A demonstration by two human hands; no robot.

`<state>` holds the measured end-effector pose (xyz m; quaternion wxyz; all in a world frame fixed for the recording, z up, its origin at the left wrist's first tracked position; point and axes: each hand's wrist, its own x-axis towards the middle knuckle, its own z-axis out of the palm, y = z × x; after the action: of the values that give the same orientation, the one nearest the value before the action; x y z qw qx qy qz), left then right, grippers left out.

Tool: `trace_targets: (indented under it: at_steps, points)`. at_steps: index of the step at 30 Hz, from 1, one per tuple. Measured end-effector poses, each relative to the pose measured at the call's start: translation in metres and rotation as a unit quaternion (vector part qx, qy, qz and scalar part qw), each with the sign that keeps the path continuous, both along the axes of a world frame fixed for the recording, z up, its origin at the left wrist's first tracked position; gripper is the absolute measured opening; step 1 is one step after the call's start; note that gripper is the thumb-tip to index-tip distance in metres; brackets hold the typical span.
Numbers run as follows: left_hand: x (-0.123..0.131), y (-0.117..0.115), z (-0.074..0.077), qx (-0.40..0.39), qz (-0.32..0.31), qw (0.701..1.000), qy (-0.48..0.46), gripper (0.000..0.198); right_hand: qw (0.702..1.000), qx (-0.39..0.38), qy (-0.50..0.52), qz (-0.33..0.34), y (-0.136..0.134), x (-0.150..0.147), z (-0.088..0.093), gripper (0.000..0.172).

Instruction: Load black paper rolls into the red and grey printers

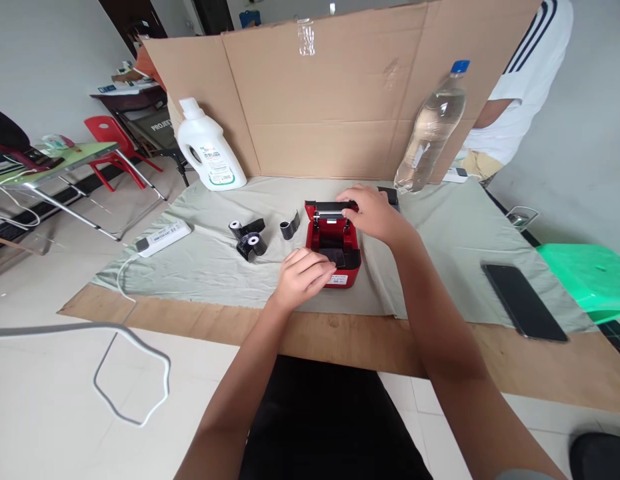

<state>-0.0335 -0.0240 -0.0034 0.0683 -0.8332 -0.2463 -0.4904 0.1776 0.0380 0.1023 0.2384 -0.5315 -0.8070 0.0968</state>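
Note:
A small red and black label printer (346, 279) stands on the cloth with its lid (324, 207) raised. My right hand (374, 212) grips the right side of that lid, fingers on top and thumb below. Closed at the printer's front left edge, my left hand (304, 275) has its fingertips on a black paper strip (335, 256) lying across the opening. My fingers partly hide the strip's end. Left of the printer lie a small black roll (289, 230) and several other black paper rolls (250, 241), partly unwound.
A grey cloth (215, 267) covers the wooden table. A cardboard screen (320, 100) stands behind, with a white jug (213, 147) and water bottle (433, 130) before it. A power strip (163, 238) lies left, a phone (524, 301) right. A person in white (535, 87) is beyond.

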Motion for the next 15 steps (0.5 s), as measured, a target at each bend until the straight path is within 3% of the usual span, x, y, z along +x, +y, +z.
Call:
trace_targets:
  at_steps: [9, 15]
  points:
    - [0.015, -0.007, -0.002, 0.036, -0.004, 0.999, 0.002, 0.009, 0.999, -0.028, -0.022, 0.026, -0.01, 0.004, 0.006, 0.026]
    - [0.014, -0.008, 0.0, 0.051, -0.015, 0.999, -0.006, 0.011, 0.988, -0.106, -0.031, 0.111, -0.014, 0.005, 0.002, 0.022]
